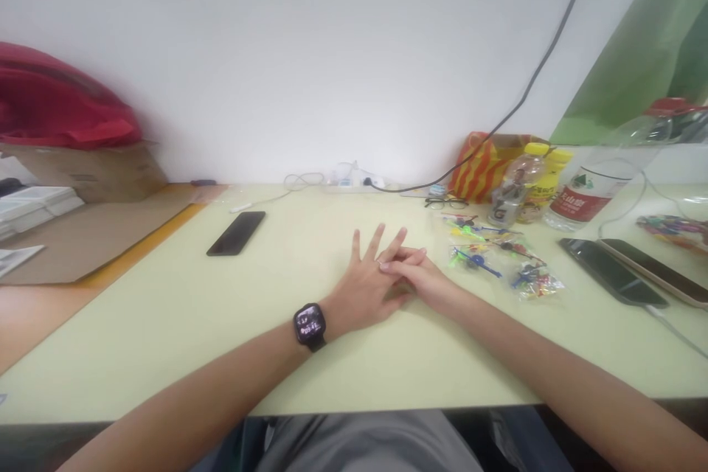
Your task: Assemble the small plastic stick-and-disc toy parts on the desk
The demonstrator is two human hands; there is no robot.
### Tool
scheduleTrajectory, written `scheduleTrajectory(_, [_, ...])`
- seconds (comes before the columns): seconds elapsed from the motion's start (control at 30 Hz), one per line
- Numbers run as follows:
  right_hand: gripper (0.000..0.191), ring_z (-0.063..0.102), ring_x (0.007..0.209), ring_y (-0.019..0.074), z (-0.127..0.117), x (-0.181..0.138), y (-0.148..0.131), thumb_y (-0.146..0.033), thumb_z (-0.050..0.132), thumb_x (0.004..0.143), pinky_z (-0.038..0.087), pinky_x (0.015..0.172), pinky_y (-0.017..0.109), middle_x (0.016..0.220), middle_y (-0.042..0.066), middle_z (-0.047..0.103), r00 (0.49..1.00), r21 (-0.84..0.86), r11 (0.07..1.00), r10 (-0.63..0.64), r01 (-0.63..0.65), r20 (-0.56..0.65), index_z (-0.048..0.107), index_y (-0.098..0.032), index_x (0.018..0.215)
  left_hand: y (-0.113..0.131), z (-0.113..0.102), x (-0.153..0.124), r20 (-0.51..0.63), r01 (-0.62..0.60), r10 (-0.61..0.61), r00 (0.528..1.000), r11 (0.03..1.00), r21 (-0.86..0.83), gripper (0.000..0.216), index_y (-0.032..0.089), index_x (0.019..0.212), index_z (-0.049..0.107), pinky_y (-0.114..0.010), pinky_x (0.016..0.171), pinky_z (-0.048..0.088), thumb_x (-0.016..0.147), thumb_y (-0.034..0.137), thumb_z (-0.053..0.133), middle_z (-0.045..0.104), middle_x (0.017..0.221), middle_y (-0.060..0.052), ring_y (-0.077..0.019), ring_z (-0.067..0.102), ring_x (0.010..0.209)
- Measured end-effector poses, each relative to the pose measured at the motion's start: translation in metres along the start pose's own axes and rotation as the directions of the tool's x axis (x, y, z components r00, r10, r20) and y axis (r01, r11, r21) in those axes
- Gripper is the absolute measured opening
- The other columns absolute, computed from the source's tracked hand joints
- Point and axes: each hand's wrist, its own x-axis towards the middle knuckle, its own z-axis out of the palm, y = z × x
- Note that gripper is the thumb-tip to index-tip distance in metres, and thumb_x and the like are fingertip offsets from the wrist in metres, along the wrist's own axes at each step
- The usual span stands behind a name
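Observation:
My left hand (pixel 362 291) is held over the pale table, back upward, with its fingers spread. A black smartwatch (pixel 309 325) is strapped round the left wrist. From the right, my right hand (pixel 423 276) reaches across and closes its thumb and fingers on a finger of the left hand, near the index finger. The right thumb lies over the left knuckles, and part of the gripped finger is hidden. To the right of the hands lie several small clear packets (pixel 479 254) with colourful plastic pieces inside.
A black phone (pixel 236 234) lies left; two more phones (pixel 613 273) lie right. Bottles (pixel 514 188), a large water jug (pixel 586 195), a striped bag (pixel 470 162) and glasses (pixel 445 202) stand or lie behind. A power strip (pixel 354 177) sits by the wall. A cardboard box (pixel 99 173) is far left.

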Motion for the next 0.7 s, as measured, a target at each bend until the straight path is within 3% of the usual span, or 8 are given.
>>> scheduleTrajectory(0.3, [0.028,0.071,0.096,0.0243,0.0009,-0.0025,-0.0047,-0.031,0.083,0.076,0.052,0.083,0.036,0.100,0.005,0.075,0.993,-0.028,0.998,-0.052,0.055,0.102,0.074,-0.020,0.101,0.0049,-0.0027,-0.0007,-0.076,0.034,-0.031,0.997,0.999,0.039,0.076,0.038,0.165,0.027,-0.077,0.121,0.003,0.097,0.040,0.062,0.006,0.176,-0.006,-0.0479,0.003,0.159])
scheduleTrajectory(0.7, [0.024,0.071,0.098,0.0245,0.0042,-0.0045,-0.0034,-0.034,0.084,0.079,0.051,0.086,0.036,0.097,0.005,0.075,0.995,-0.024,0.995,-0.092,0.093,0.047,0.075,-0.021,0.096,0.0075,-0.0036,-0.0004,-0.065,0.047,-0.043,0.997,0.997,0.057,0.074,0.037,0.165,0.028,-0.077,0.122,0.003,0.098,0.039,0.060,0.006,0.176,-0.005,-0.0469,-0.002,0.160])
